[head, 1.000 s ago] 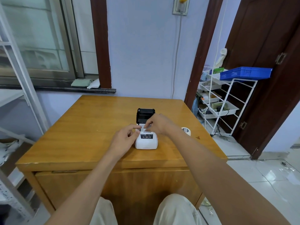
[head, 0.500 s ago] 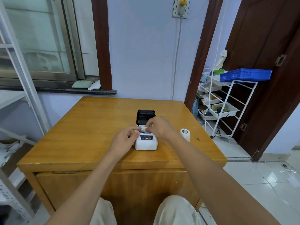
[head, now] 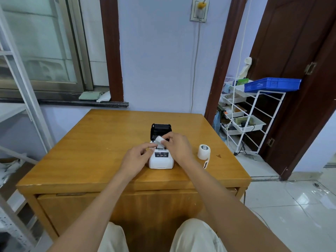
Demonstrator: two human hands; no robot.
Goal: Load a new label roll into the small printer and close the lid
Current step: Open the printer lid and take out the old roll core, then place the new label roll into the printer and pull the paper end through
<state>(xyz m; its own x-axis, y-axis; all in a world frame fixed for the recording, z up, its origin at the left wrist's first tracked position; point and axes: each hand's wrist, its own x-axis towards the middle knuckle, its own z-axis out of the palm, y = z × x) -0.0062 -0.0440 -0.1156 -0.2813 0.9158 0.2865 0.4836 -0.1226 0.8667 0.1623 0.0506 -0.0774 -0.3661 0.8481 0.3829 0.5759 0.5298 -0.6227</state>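
Observation:
A small white printer (head: 161, 161) sits mid-table, its black lid (head: 160, 129) standing open at the back. My right hand (head: 177, 146) pinches a small white roll (head: 159, 140), tilted, just above the printer's open bay. My left hand (head: 135, 159) rests against the printer's left side, its fingertips at the bay's edge near that roll. A fuller white label roll (head: 204, 151) stands upright on the table to the right, with a loose strip of labels trailing toward the front.
The wooden table (head: 87, 153) has its front edge close to my knees. A white wire rack (head: 254, 113) with a blue crate (head: 272, 84) stands to the right by a dark door. A metal shelf frame (head: 21, 91) is at the left.
My right hand has lifted the small roll up out of the printer's bay. The camera tilted, bringing the standing label roll more fully into view at the right.

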